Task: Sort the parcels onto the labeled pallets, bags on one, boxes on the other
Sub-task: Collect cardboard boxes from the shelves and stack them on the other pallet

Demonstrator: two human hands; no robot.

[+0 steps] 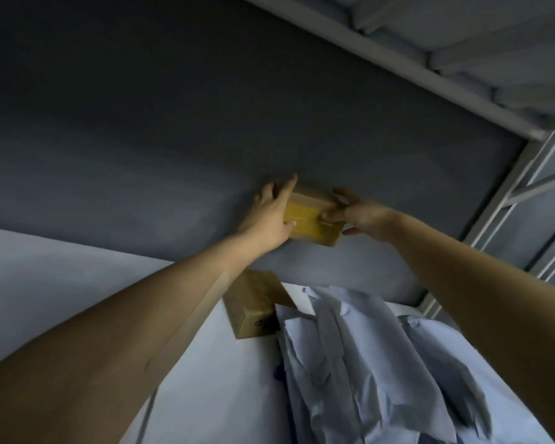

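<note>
The small box (308, 219) was held over a dark grey surface (173, 123). The left grip (269, 216) pressed flat on it; the right grip (359, 216) pinched it. A second box (253, 309) sat beside pale bags (350, 347).

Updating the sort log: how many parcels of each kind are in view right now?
Cardboard boxes: 2 (small yellow-taped cardboard box between left hand and right hand; plain brown cardboard box lying below).
Pale crumpled plastic mailer bags: 1 overlapping heap, single bags not countable.
Total: 2 boxes, 1 heap.
</note>
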